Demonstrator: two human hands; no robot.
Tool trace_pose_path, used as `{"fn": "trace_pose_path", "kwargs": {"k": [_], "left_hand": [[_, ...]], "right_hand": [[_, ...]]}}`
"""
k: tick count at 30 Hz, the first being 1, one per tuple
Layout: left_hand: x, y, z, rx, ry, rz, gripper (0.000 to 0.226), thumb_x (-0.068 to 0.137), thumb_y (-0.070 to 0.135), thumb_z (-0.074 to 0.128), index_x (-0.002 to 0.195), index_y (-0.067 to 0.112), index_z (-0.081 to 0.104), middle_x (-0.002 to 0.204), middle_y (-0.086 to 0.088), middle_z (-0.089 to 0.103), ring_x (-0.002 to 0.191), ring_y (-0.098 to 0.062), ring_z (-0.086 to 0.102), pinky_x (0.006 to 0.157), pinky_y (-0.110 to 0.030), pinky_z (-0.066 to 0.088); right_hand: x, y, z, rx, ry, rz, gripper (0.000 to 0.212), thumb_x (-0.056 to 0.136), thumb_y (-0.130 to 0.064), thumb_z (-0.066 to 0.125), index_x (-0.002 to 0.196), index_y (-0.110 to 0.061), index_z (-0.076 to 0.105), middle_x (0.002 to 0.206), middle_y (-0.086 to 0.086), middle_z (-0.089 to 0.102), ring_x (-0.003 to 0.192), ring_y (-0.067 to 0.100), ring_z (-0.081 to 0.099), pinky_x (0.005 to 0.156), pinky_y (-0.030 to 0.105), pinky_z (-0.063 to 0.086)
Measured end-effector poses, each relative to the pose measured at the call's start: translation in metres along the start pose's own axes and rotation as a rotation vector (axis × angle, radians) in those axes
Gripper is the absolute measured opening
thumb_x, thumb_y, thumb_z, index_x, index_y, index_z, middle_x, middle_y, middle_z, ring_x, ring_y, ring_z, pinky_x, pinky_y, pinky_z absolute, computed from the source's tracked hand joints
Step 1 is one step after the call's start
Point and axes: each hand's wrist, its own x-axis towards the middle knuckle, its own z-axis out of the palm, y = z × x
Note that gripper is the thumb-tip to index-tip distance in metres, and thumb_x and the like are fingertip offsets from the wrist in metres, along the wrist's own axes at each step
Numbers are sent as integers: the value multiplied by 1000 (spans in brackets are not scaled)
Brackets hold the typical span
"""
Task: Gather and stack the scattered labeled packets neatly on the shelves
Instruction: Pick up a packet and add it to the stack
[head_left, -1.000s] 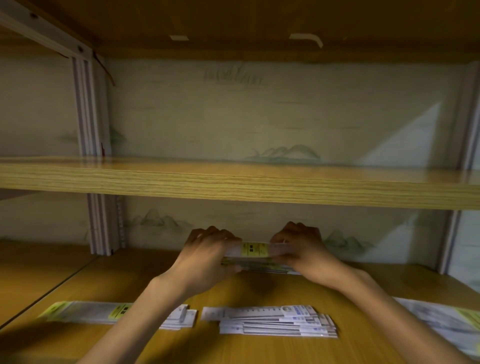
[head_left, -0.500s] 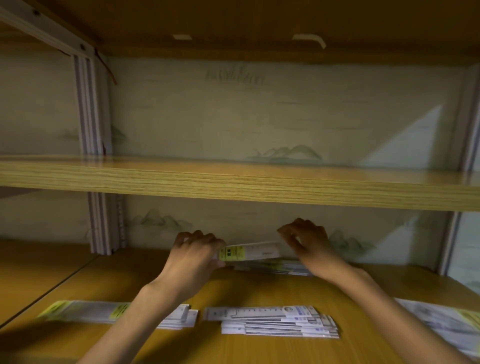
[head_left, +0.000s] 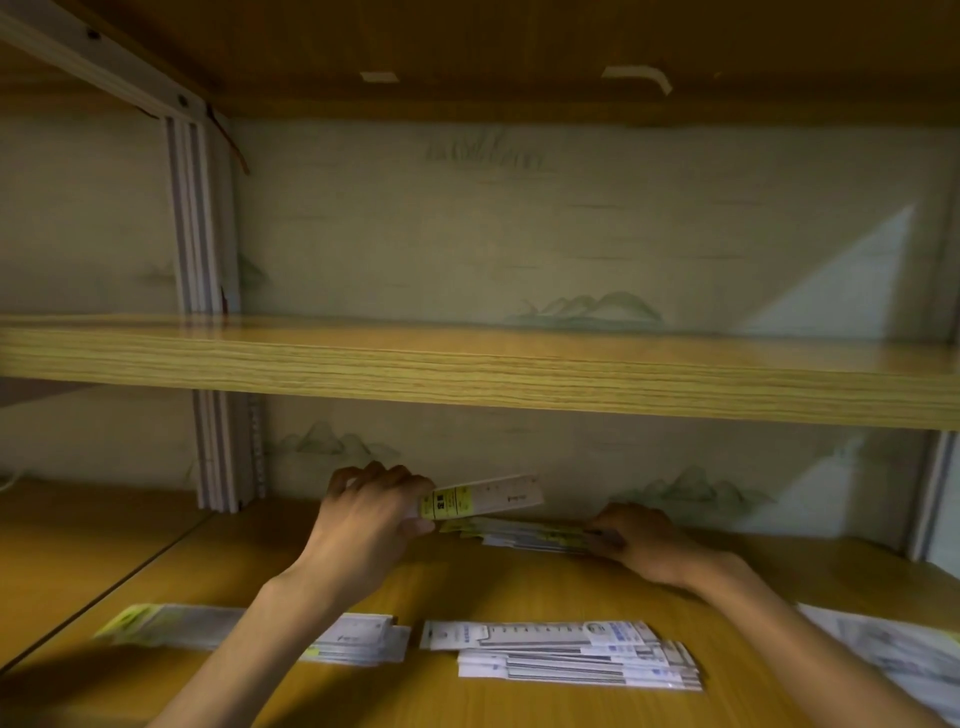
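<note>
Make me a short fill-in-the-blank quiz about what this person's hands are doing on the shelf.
The left hand holds one packet by its ____ labelled end.
The right hand rests on a pile at the ____ of the lower shelf.
The upper shelf holds ____ packets.

Missing words: yellow; back; no

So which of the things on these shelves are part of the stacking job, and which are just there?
Job:
left hand, gripping one yellow-labelled packet
right hand, on the back pile
front middle stack
front left stack
packets at the right edge
lower shelf

Just there:
upper shelf
tape strips overhead
patterned back wall
</note>
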Motion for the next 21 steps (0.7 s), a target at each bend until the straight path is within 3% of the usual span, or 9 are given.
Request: {"fn": "trace_pose_path", "kwargs": {"k": [5, 10, 12, 17, 21], "left_hand": [[0, 2, 4, -9, 0, 8, 34, 90, 45, 65, 122, 38, 62, 118, 11, 66, 115, -20, 57, 98, -42, 37], [0, 5, 9, -11, -9, 27, 35, 88, 46, 66, 122, 38, 62, 116, 12, 66, 113, -19, 58, 97, -43, 37], [0, 6, 10, -10, -13, 29, 35, 88, 46, 67, 121, 38, 62, 114, 12, 66, 111, -20, 58, 96, -42, 38], [0, 8, 9, -25, -9, 46, 34, 90, 47, 63, 123, 38, 60, 116, 13, 64, 113, -18, 56, 97, -41, 36], [0, 10, 6, -27, -10, 45, 33, 91, 45, 62, 124, 39, 59, 117, 13, 64, 115, -17, 55, 98, -40, 36]], "right_hand": [[-4, 1, -3, 93, 40, 17, 31, 92, -42, 66, 121, -32, 65, 124, -8, 60, 110, 9, 56, 96, 26, 45], [-6, 0, -6, 150, 63, 22, 17, 80, -38, 79, 89, -39, 64, 104, -16, 62, 98, 4, 57, 88, 23, 47], [-7, 0, -6, 165, 65, 29, 18, 78, -38, 81, 86, -37, 65, 101, -17, 62, 95, 1, 57, 87, 23, 48], [-9, 0, -7, 224, 61, 81, 38, 75, -26, 83, 108, -33, 66, 112, -13, 63, 103, 4, 59, 91, 23, 49], [-10, -3, -9, 175, 34, 109, 50, 81, -12, 75, 125, -28, 60, 120, -8, 53, 110, 8, 51, 85, 17, 44]]}}
